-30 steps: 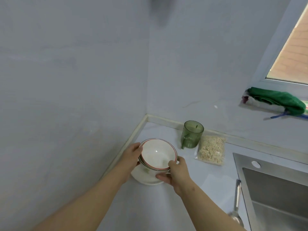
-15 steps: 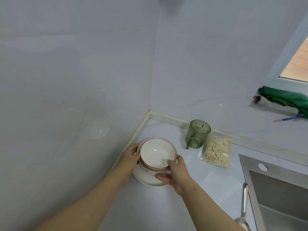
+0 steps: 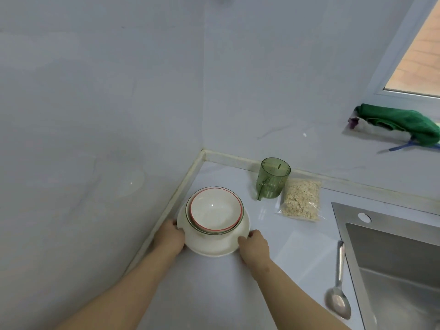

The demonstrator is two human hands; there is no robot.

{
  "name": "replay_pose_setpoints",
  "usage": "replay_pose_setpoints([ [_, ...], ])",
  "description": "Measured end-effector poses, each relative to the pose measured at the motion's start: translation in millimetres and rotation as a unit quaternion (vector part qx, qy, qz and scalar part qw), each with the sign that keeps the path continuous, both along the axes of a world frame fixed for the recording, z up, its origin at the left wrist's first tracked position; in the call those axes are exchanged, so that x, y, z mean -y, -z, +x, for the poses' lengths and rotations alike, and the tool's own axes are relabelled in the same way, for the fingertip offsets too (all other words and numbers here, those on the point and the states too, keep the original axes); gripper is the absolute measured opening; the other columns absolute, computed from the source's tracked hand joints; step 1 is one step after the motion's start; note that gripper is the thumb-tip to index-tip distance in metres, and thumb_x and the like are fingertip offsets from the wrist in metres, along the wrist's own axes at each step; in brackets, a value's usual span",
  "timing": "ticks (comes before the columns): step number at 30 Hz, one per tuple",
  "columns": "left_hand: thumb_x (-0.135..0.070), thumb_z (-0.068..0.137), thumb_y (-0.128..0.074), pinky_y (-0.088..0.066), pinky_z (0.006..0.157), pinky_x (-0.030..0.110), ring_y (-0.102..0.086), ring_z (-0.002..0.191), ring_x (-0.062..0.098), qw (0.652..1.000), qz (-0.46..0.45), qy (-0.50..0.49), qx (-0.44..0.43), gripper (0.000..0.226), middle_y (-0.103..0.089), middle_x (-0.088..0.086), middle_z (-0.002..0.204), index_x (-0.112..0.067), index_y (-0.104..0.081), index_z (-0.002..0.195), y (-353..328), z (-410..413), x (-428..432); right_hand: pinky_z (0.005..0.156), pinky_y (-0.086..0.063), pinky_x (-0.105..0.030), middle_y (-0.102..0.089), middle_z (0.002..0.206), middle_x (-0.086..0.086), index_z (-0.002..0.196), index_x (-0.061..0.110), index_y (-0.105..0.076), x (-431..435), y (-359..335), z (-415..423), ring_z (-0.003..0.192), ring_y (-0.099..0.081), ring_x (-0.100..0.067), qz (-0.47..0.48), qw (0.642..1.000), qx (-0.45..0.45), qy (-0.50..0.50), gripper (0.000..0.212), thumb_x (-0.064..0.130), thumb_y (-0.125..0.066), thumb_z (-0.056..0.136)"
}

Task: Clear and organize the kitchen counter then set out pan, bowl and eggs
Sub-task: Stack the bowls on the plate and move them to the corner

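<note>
The person's left hand point(image 3: 170, 238) and right hand point(image 3: 253, 245) are bare. Both arms are bare too, from the wrists all the way down to the bottom edge of the picture. The arms look smooth and round, and they get wider toward the elbows. The fingers are short, with round tips. The nails are too small to see well.

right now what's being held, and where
The white plate under the stacked bowls, by its rim: left hand on the left edge, right hand on the right.
</note>
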State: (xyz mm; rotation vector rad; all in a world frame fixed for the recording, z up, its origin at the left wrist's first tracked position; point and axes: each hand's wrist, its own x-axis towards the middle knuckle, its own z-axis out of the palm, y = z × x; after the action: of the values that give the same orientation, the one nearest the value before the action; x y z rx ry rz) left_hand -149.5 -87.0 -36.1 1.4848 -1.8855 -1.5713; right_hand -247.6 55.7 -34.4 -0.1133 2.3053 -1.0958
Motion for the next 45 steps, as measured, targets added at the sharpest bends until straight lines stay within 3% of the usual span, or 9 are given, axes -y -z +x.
replay_pose_setpoints([
  [5,-0.006,0.096,-0.043,-0.052,0.063,0.035,-0.056,0.074,0.028,0.997,0.015,0.069,0.020,0.008,-0.056,0.012,0.092,-0.011,-0.047,0.100,-3,4,-1,0.076,-0.038,-0.028,-0.054,0.121,-0.015,0.124,0.002,-0.040,1,4,6,0.092,-0.046,-0.021,-0.008,0.999,-0.016,-0.038,0.033,0.014,-0.045,0.094],
  [13,-0.001,0.094,-0.045,-0.054,0.043,0.020,-0.057,0.069,0.021,0.994,0.085,0.062,-0.019,0.009,-0.058,0.014,0.080,0.000,-0.053,0.098,12,12,13,0.076,-0.043,-0.030,-0.050,0.101,-0.007,0.118,0.003,-0.043,-2,10,4,0.090,-0.049,-0.023,-0.027,0.999,-0.007,-0.019,0.028,0.013,-0.044,0.092],
  [17,-0.002,0.094,-0.044,-0.054,0.046,0.017,-0.058,0.071,0.020,0.991,0.104,0.080,-0.024,0.018,-0.060,0.014,0.079,-0.006,-0.055,0.080,11,14,14,0.056,-0.035,-0.022,-0.051,0.079,-0.003,0.092,0.005,-0.048,-8,12,7,0.069,-0.047,-0.015,-0.051,0.999,0.013,-0.006,0.008,0.012,-0.045,0.090],
  [20,-0.003,0.094,-0.046,-0.054,0.049,0.015,-0.059,0.072,0.020,0.989,0.102,0.103,-0.026,0.014,-0.061,0.014,0.081,-0.004,-0.057,0.085,12,17,15,0.052,-0.029,-0.021,-0.044,0.066,0.000,0.069,0.011,-0.040,-12,13,10,0.059,-0.039,-0.012,-0.062,0.998,0.021,0.001,0.020,0.012,-0.045,0.089],
  [24,-0.002,0.093,-0.047,-0.054,0.048,0.015,-0.058,0.069,0.020,0.990,0.081,0.108,-0.033,0.012,-0.060,0.014,0.078,0.004,-0.057,0.094,14,19,13,0.051,-0.028,-0.022,-0.040,0.061,0.000,0.063,0.013,-0.036,-16,10,17,0.055,-0.036,-0.014,-0.090,0.995,0.027,0.018,0.027,0.008,-0.045,0.087],
  [30,-0.001,0.094,-0.046,-0.046,0.032,0.020,-0.055,0.060,0.026,0.990,0.107,0.089,-0.034,0.015,-0.057,0.018,0.072,0.001,-0.051,0.079,-4,14,-4,0.054,-0.036,-0.026,-0.047,0.059,-0.009,0.059,0.011,-0.038,-30,0,23,0.057,-0.045,-0.022,-0.138,0.986,0.050,0.075,0.027,0.004,-0.045,0.085],
  [34,-0.001,0.092,-0.048,-0.049,0.036,0.021,-0.057,0.060,0.026,0.987,0.096,0.122,-0.049,0.012,-0.058,0.019,0.073,0.001,-0.051,0.081,-21,-2,-26,0.040,-0.043,-0.021,-0.051,0.063,-0.014,0.069,0.004,-0.045,-58,-18,21,0.051,-0.053,-0.022,-0.192,0.971,0.054,0.131,0.020,0.000,-0.042,0.088],
  [41,-0.002,0.092,-0.048,-0.056,0.046,0.024,-0.061,0.068,0.026,0.960,0.134,0.230,-0.087,0.006,-0.059,0.018,0.084,0.003,-0.051,0.093,-56,-36,-107,0.048,-0.043,-0.026,-0.047,0.064,-0.010,0.077,0.004,-0.044,-151,-47,24,0.051,-0.046,-0.019,-0.241,0.939,0.007,0.245,0.013,0.000,-0.041,0.089],
  [45,0.002,0.091,-0.047,-0.056,0.044,0.025,-0.064,0.050,0.020,0.937,0.178,0.284,-0.100,0.009,-0.058,0.018,0.077,0.000,-0.049,0.083,-69,-42,-178,0.046,-0.043,-0.023,-0.047,0.065,-0.011,0.077,0.003,-0.048,-223,-54,42,0.050,-0.046,-0.019,-0.235,0.920,-0.035,0.313,0.013,0.001,-0.041,0.088],
])
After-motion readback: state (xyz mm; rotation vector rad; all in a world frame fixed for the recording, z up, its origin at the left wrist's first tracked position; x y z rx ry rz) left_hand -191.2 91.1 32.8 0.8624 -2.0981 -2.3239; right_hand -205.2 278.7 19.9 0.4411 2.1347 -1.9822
